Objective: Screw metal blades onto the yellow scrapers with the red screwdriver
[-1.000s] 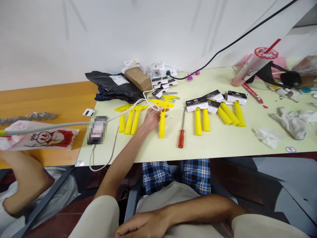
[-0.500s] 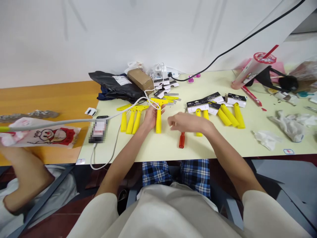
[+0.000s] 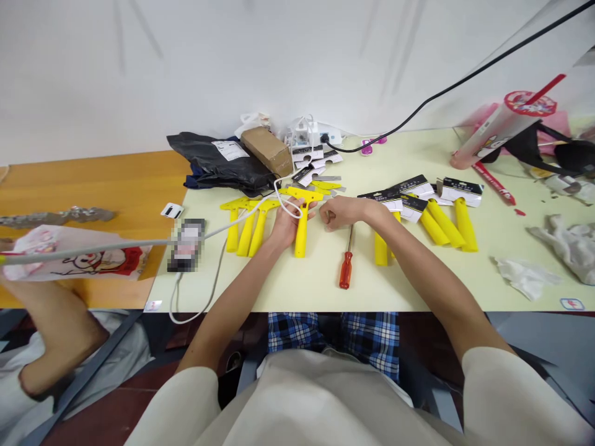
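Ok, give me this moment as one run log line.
left hand: on yellow scraper | right hand: beside it, nothing visibly held | nearby: red-handled screwdriver

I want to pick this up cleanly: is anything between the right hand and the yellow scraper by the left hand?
Nothing visible: only bare tabletop separates the right hand from the yellow scraper. A white cable loops across the scraper's head, on the left hand side.

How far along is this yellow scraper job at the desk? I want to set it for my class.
Done: the scrapers on the right already carry black-and-white cards. In hand: the left hand is on a bare scraper, with the right hand beside it. Left: three more bare scrapers, with loose cards behind them.
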